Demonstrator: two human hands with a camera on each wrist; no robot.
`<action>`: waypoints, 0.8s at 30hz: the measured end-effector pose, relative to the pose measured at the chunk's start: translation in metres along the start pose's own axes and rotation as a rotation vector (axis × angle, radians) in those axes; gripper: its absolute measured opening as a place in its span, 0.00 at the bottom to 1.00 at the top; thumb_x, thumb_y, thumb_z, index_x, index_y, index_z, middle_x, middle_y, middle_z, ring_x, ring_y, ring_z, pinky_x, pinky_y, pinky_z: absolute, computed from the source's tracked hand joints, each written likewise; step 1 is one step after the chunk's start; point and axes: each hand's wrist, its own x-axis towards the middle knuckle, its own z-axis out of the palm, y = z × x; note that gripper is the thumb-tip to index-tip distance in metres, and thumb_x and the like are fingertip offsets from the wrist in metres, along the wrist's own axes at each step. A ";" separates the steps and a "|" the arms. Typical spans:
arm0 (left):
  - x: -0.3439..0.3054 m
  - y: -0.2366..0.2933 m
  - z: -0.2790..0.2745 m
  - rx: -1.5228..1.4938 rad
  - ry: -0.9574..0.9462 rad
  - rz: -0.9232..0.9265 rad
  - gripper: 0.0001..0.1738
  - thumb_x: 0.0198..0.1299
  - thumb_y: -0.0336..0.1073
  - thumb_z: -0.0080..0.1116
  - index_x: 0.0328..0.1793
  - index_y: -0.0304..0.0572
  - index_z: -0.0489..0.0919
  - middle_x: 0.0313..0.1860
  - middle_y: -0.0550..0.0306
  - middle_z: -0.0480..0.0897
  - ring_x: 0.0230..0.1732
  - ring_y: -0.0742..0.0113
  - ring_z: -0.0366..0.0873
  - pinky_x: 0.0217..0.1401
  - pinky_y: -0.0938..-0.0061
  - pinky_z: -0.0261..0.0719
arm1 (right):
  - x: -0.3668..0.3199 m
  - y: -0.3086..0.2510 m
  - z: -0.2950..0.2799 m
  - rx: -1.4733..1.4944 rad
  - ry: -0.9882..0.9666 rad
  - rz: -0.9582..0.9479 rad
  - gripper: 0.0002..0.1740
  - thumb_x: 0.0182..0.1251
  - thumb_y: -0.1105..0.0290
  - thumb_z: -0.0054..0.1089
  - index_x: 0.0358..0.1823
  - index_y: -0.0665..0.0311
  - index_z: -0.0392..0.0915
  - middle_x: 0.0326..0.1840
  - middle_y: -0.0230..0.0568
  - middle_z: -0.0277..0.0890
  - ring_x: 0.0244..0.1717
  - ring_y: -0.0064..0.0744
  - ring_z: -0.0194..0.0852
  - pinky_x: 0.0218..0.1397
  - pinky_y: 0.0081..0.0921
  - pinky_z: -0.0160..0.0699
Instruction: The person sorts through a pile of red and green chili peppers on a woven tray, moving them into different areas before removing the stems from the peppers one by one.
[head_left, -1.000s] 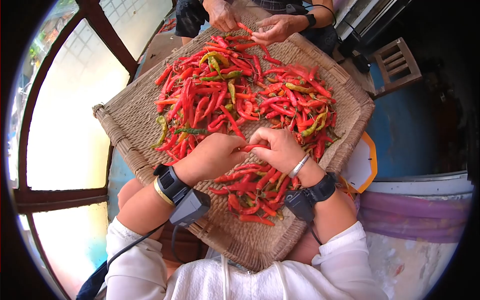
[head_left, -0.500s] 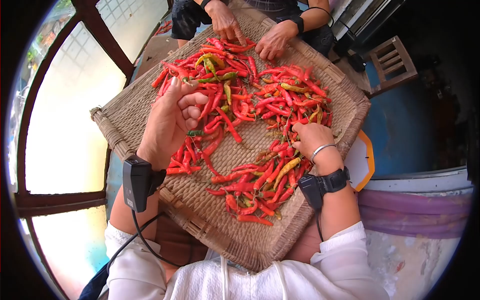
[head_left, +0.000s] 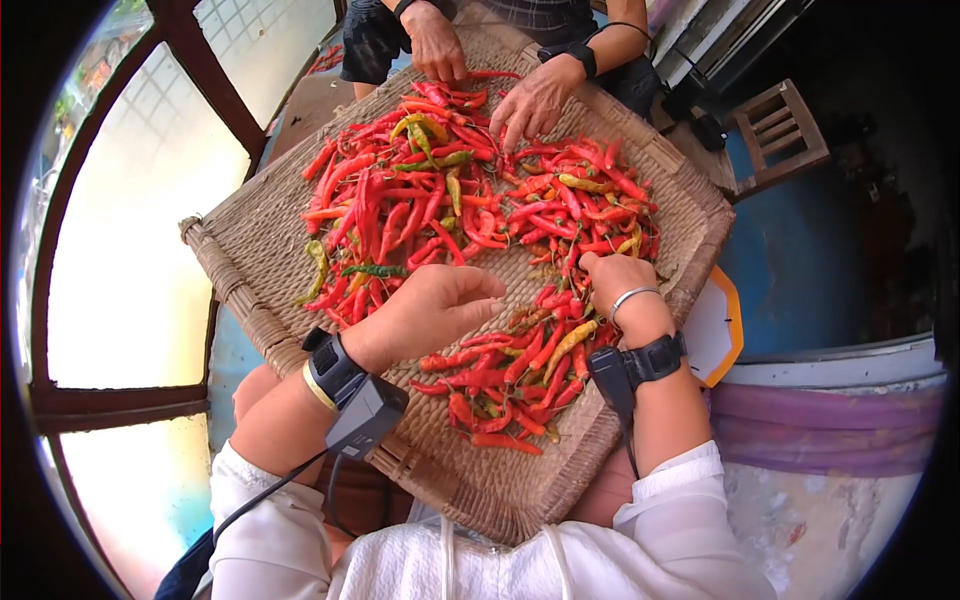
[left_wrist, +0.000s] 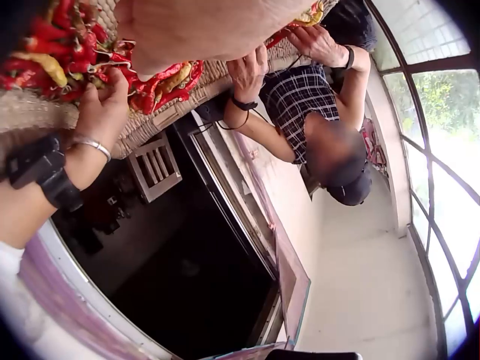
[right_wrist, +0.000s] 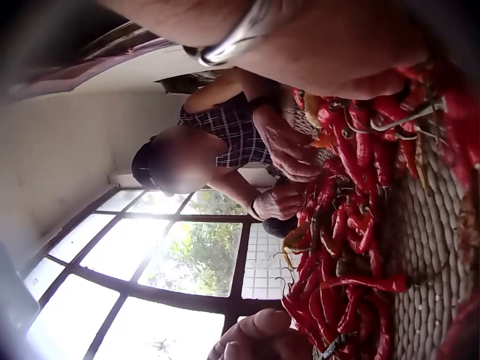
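My left hand (head_left: pixel 432 312) hovers over the middle of the woven tray (head_left: pixel 245 240), palm inward, fingers loosely bent and thumb extended; no pepper shows in it. At the right-hand heap of red peppers (head_left: pixel 575 205), my right hand (head_left: pixel 622 288) has its fingertips down among the peppers. In the left wrist view that hand (left_wrist: pixel 103 112) reaches thumb and fingers to pepper stems; whether it pinches one cannot be made out. A larger heap of red peppers (head_left: pixel 385 200), with some green and yellow ones, lies behind my left hand. A smaller group (head_left: pixel 500 385) lies nearer me.
Across the tray, another person's hands (head_left: pixel 530 105) touch the peppers at the far side. A wooden chair (head_left: pixel 780 130) stands at the right beyond the tray, and a white, orange-edged object (head_left: pixel 715 325) shows beside its right edge. Windows (head_left: pixel 140 230) line the left.
A pepper was between my hands; they parted. My left hand went up to the left heap, then came back to the middle. My right moved to the right heap. The other person's hands also moved.
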 end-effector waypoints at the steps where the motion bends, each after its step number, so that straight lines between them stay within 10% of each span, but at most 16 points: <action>1: 0.000 0.000 0.001 -0.002 0.003 0.001 0.15 0.62 0.36 0.56 0.51 0.34 0.75 0.34 0.66 0.78 0.35 0.82 0.72 0.39 0.83 0.73 | 0.000 -0.002 0.001 -0.009 0.018 0.002 0.08 0.58 0.71 0.50 0.35 0.59 0.78 0.31 0.44 0.80 0.38 0.42 0.80 0.38 0.37 0.78; 12: 0.009 0.000 0.014 0.322 0.038 0.109 0.19 0.53 0.33 0.62 0.51 0.36 0.75 0.38 0.51 0.80 0.41 0.66 0.79 0.44 0.73 0.77 | -0.025 -0.018 -0.036 0.334 0.105 -0.156 0.10 0.53 0.62 0.59 0.22 0.60 0.76 0.23 0.46 0.77 0.28 0.46 0.76 0.31 0.39 0.74; 17: 0.012 -0.005 0.021 0.467 0.184 0.484 0.27 0.47 0.34 0.66 0.56 0.43 0.73 0.52 0.48 0.73 0.52 0.55 0.74 0.51 0.65 0.74 | -0.041 -0.016 -0.052 1.068 -0.082 -0.406 0.06 0.56 0.72 0.61 0.25 0.67 0.76 0.19 0.28 0.73 0.20 0.13 0.66 0.23 0.15 0.66; 20: 0.011 0.000 0.024 0.481 0.102 0.492 0.30 0.47 0.34 0.67 0.58 0.44 0.71 0.60 0.48 0.67 0.57 0.50 0.68 0.54 0.61 0.71 | -0.046 -0.016 -0.060 1.367 -0.370 -0.333 0.06 0.57 0.71 0.60 0.26 0.66 0.76 0.20 0.29 0.73 0.17 0.13 0.66 0.20 0.13 0.66; 24: 0.008 0.005 0.022 0.418 0.050 0.434 0.20 0.52 0.35 0.64 0.51 0.41 0.75 0.44 0.51 0.77 0.43 0.56 0.76 0.43 0.67 0.75 | -0.048 -0.015 -0.054 1.555 -0.430 -0.417 0.07 0.59 0.69 0.60 0.28 0.65 0.76 0.20 0.30 0.73 0.16 0.13 0.66 0.19 0.10 0.65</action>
